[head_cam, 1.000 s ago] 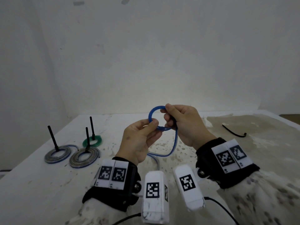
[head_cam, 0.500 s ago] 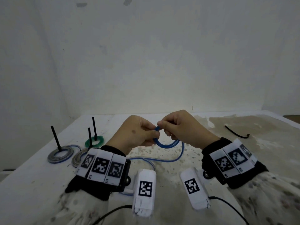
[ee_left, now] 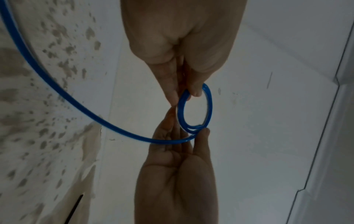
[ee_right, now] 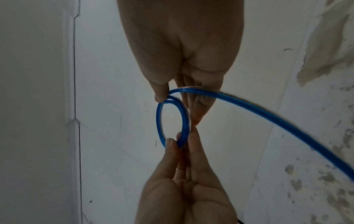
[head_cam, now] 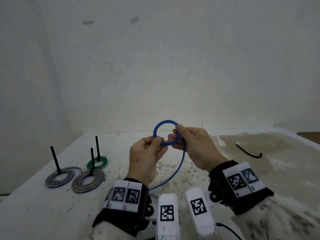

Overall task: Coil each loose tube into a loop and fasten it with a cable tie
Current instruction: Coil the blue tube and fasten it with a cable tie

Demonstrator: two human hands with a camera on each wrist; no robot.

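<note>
A thin blue tube (head_cam: pixel 154 132) is wound into a small upright loop of about two turns above the white table (head_cam: pixel 52 213). My left hand (head_cam: pixel 160 142) pinches the loop's lower left. My right hand (head_cam: pixel 176 134) pinches its right side. The tube's loose tail (head_cam: pixel 181 165) hangs from my right hand down to the table. In the left wrist view the left hand (ee_left: pixel 184 94) and the right hand (ee_left: pixel 199 131) hold the loop (ee_left: pixel 210 103) from opposite sides. The right wrist view shows the same loop (ee_right: pixel 158 121). A loose black cable tie (head_cam: pixel 247 152) lies at the right.
At the left lie three coiled tubes, each with a black cable tie standing upright: two grey-blue coils (head_cam: pixel 58 177) (head_cam: pixel 88 181) and a green coil (head_cam: pixel 97 162). A brownish stained patch (head_cam: pixel 277 153) covers the table's right part. A white wall stands close behind.
Half a second ago both hands were lower, with the loop tipped flat between the fingertips. They have risen and the loop now stands upright, with the tail hanging from my right hand.
</note>
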